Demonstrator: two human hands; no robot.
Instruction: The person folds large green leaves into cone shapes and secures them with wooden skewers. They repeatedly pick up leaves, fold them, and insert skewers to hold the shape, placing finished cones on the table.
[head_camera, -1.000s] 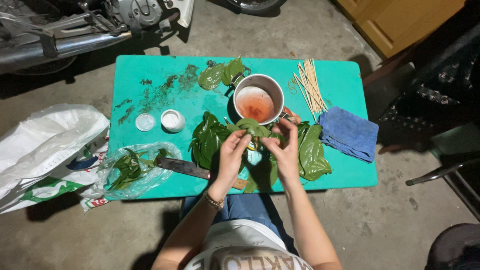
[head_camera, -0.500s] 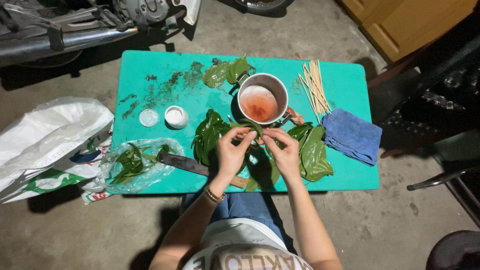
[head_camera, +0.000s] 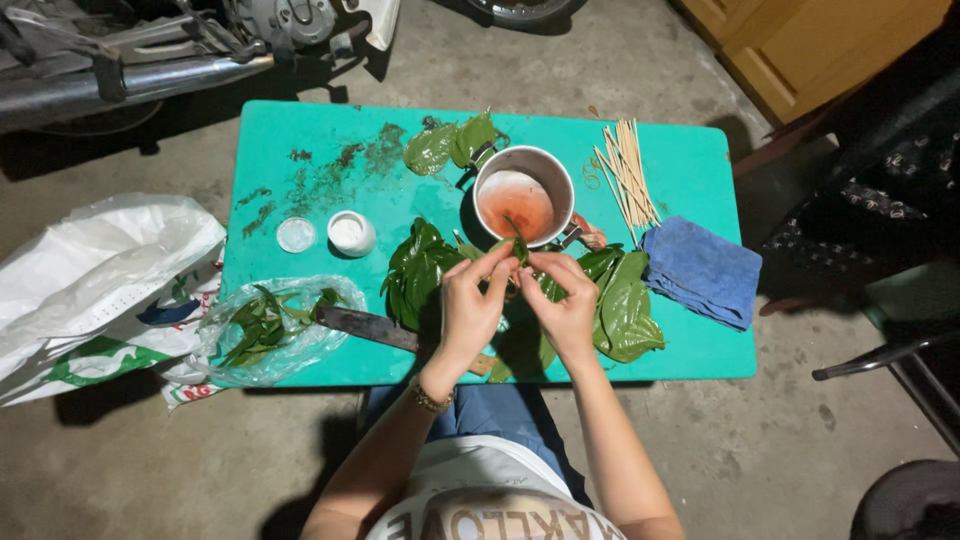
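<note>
My left hand (head_camera: 468, 302) and my right hand (head_camera: 563, 297) meet over the middle of a small green table (head_camera: 300, 140). Together their fingertips pinch a small folded green leaf (head_camera: 517, 248), held just in front of a metal pot (head_camera: 523, 200) with reddish liquid. Heaps of broad green leaves lie under the hands, one on the left (head_camera: 418, 270) and one on the right (head_camera: 626, 305). A dark knife blade (head_camera: 365, 325) lies on the table by my left wrist.
Thin wooden sticks (head_camera: 628, 180) and a folded blue cloth (head_camera: 702, 270) lie at the right. A small white cup (head_camera: 350, 232) and a lid (head_camera: 296, 235) stand at the left, near a clear bag of leaves (head_camera: 265, 330). A white sack (head_camera: 90, 290) lies on the floor.
Both hands have kept working the leaf between the fingertips and lifted it slightly toward the pot. Nothing else on the table has moved.
</note>
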